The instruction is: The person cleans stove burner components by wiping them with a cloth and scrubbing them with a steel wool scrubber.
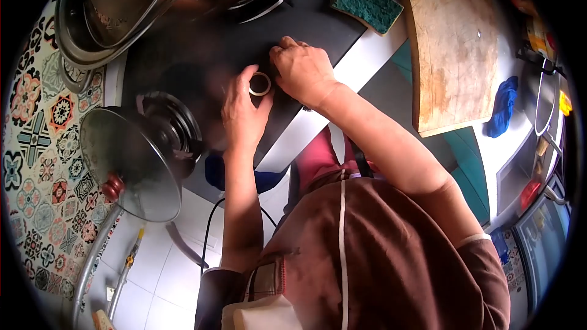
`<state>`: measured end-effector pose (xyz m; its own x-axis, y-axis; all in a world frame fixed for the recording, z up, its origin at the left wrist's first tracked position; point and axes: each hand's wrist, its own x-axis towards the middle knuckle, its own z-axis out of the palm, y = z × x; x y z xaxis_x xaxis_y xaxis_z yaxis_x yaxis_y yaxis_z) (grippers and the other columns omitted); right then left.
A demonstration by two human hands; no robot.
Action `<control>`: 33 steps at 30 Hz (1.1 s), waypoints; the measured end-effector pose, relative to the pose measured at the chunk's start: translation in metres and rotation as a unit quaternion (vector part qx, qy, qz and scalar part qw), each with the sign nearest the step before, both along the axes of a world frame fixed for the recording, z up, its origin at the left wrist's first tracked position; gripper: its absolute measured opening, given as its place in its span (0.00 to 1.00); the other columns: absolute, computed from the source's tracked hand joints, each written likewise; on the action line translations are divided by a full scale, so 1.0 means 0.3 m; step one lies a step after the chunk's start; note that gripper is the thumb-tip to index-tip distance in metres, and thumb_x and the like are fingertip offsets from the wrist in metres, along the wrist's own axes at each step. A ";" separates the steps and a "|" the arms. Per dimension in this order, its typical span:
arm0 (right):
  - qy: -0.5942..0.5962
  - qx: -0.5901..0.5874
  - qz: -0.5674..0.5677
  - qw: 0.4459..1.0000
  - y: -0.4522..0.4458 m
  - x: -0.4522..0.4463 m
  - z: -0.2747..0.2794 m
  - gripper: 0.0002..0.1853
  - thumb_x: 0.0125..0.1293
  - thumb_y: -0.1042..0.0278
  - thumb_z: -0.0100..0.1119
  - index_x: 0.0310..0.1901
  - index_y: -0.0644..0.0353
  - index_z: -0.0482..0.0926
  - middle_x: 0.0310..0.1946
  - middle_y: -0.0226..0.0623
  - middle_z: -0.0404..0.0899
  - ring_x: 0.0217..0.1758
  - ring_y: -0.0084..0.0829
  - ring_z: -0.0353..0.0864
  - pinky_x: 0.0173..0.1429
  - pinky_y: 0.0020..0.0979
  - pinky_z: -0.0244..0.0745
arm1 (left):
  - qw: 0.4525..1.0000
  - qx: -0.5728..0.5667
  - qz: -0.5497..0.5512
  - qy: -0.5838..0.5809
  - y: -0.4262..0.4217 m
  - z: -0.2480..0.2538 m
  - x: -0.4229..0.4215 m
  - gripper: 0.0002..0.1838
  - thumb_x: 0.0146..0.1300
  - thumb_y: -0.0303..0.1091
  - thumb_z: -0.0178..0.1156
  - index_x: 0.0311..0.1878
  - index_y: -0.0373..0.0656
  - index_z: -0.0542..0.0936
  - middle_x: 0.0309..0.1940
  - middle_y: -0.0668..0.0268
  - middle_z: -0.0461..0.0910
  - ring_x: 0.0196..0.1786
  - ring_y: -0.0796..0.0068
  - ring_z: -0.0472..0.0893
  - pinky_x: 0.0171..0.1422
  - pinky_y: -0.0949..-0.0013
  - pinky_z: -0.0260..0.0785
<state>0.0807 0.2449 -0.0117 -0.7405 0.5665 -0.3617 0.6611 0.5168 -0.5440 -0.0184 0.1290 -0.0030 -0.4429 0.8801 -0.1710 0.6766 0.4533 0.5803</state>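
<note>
My left hand (243,110) curls its thumb and fingers around a small round thing with a pale, ring-like rim (260,93) and a dark middle, perhaps the mouth of a small container. Just to the right, my right hand (304,74) is closed, its back turned up and its fingers bent under. Whatever those fingers hold, if anything, is hidden. Both hands are over the dark stove top (211,43), close to its white front edge (299,137).
A large steel pot (79,43) stands at the upper left, above a glass lid with a red knob (113,187) near a burner (174,125). At upper right are a green scouring sponge (368,3), a wooden cutting board (455,55) and a blue cloth (504,107).
</note>
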 end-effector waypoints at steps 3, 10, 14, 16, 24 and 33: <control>0.022 0.018 -0.017 0.999 0.001 -0.004 -0.007 0.11 0.56 0.73 0.53 0.42 0.60 0.79 0.46 0.42 0.75 0.48 0.39 0.78 0.46 0.34 0.77 | 1.000 0.015 0.008 -0.006 -0.001 -0.001 0.004 0.26 0.51 0.28 0.67 0.55 0.47 0.73 0.51 0.56 0.76 0.52 0.53 0.77 0.56 0.60 0.69; 0.042 0.039 -0.032 0.998 -0.010 -0.004 -0.029 0.09 0.55 0.73 0.53 0.38 0.60 0.79 0.44 0.40 0.76 0.47 0.39 0.77 0.45 0.34 0.77 | 0.999 0.033 0.006 -0.011 0.002 -0.017 -0.002 0.25 0.51 0.26 0.67 0.54 0.44 0.74 0.49 0.55 0.77 0.48 0.58 0.80 0.50 0.64 0.74; 0.061 0.022 -0.065 0.996 -0.024 0.000 -0.026 0.09 0.57 0.73 0.52 0.38 0.60 0.79 0.43 0.39 0.76 0.48 0.38 0.77 0.45 0.34 0.77 | 0.998 0.048 0.010 -0.034 -0.001 -0.031 -0.008 0.25 0.49 0.23 0.68 0.53 0.42 0.75 0.49 0.56 0.78 0.46 0.61 0.82 0.46 0.66 0.76; 0.070 0.036 -0.061 0.995 -0.015 -0.008 -0.038 0.08 0.57 0.72 0.51 0.37 0.60 0.79 0.43 0.38 0.76 0.48 0.38 0.77 0.45 0.34 0.77 | 0.998 0.039 0.024 -0.050 -0.005 -0.031 -0.010 0.25 0.49 0.23 0.68 0.53 0.42 0.75 0.49 0.56 0.78 0.46 0.62 0.81 0.46 0.66 0.76; 0.067 0.018 -0.069 0.995 -0.036 0.009 -0.040 0.08 0.56 0.71 0.52 0.37 0.59 0.79 0.42 0.37 0.76 0.48 0.37 0.77 0.44 0.33 0.77 | 0.998 0.048 0.014 -0.045 -0.004 -0.041 -0.017 0.25 0.49 0.27 0.68 0.52 0.46 0.75 0.45 0.57 0.79 0.46 0.56 0.80 0.50 0.62 0.72; 0.223 -0.013 -0.244 0.944 0.052 0.097 -0.043 0.14 0.52 0.64 0.67 0.40 0.53 0.76 0.36 0.33 0.78 0.37 0.34 0.80 0.40 0.33 0.74 | 0.997 0.034 0.003 -0.063 -0.011 -0.034 -0.026 0.25 0.50 0.29 0.69 0.53 0.45 0.75 0.45 0.57 0.79 0.47 0.58 0.80 0.49 0.63 0.73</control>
<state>0.1099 0.2604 -0.0247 -0.4752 0.8748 -0.0947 0.5191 0.1918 -0.8329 -0.0263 0.1258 -0.0132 -0.4263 0.8893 -0.1655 0.5947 0.4133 0.6896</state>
